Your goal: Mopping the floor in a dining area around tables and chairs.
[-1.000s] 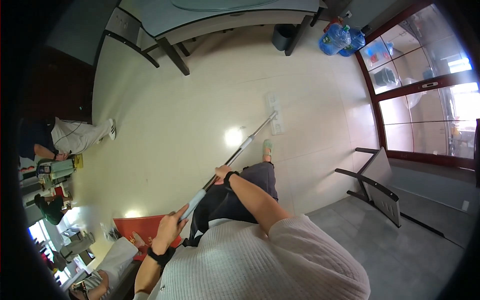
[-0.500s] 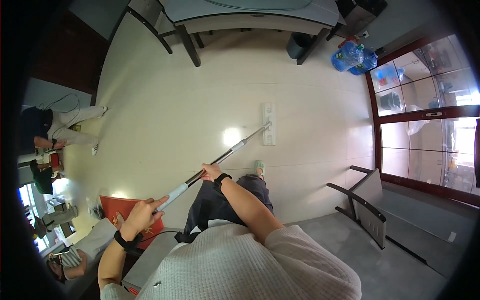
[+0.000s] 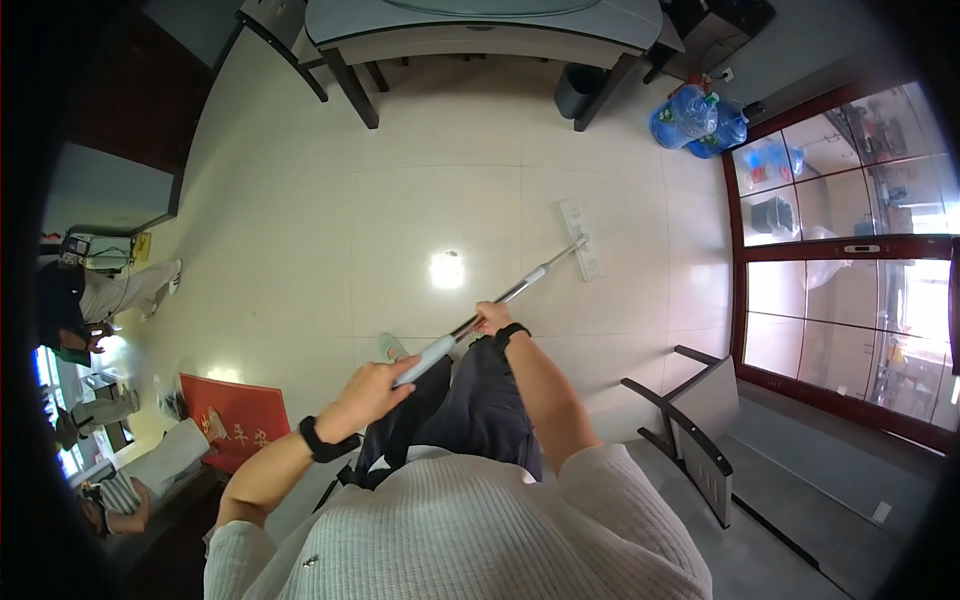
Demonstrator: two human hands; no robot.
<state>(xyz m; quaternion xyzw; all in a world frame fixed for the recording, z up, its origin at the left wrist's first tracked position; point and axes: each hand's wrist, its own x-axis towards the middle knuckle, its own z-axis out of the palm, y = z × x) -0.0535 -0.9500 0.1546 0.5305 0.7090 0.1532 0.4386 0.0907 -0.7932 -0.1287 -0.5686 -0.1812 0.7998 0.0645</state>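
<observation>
Both my hands grip the pole of a flat mop [image 3: 516, 289]. My left hand [image 3: 374, 392] is closed around the pale grey handle at the upper end, close to my body. Farther down, my right hand [image 3: 491, 318] wraps the dark and silver part of the pole. The pole slants away to the right, down to the white rectangular mop head [image 3: 581, 241], which lies flat on the shiny tiled floor [image 3: 430, 215]. A green shoe [image 3: 392, 347] shows on my left foot beside the pole.
Ahead stands a table [image 3: 480, 42] with a dark bin [image 3: 577, 92] under it. Blue water bottles [image 3: 686, 117] sit by the glass-paned door [image 3: 800, 250]. A chair [image 3: 695, 425] is at right, a red panel [image 3: 236, 418] at left. Other people [image 3: 95, 300] are at far left.
The mop head has moved to the right and tilted slightly. Both hands have shifted right with the pole, and my left foot has come into view.
</observation>
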